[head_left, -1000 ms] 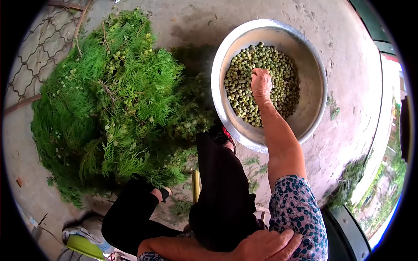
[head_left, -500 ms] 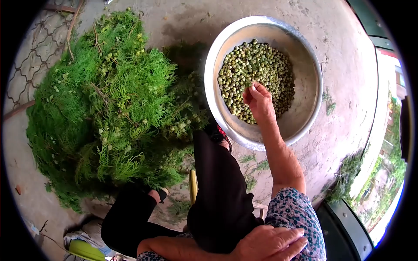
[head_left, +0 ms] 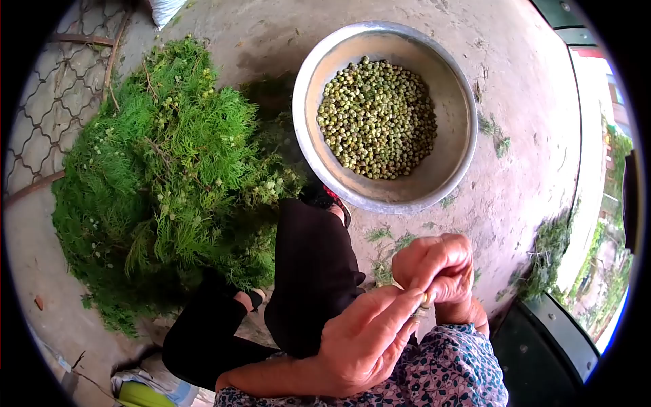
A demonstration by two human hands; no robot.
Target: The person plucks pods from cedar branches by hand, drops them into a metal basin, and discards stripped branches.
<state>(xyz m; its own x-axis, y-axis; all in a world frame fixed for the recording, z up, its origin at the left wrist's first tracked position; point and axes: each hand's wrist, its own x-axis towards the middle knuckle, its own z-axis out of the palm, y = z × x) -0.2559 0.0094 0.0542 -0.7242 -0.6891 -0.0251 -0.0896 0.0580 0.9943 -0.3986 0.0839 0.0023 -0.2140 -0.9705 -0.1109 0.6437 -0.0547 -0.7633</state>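
My left hand [head_left: 366, 339] and my right hand [head_left: 437, 268] meet above my lap, fingertips pinched together. Between them a tiny yellowish-green bit shows, mostly covered by the fingers, so its kind is unclear. Beyond the hands stands a wide metal basin [head_left: 462, 163]. Many small round green cones [head_left: 380, 119] lie in its bottom. To the left is a large heap of green conifer branches [head_left: 196, 156], with pale cones among its sprays.
My legs in black trousers [head_left: 315, 271] lie between the heap and the hands. Loose green sprigs [head_left: 542, 258] are scattered on the concrete floor [head_left: 529, 108]. A dark green metal panel [head_left: 536, 346] stands at lower right, and a white sack [head_left: 165, 10] at the top.
My right hand has drawn back from over the basin to my lap. My left hand has come off the right upper arm, and the two now meet at the fingertips.
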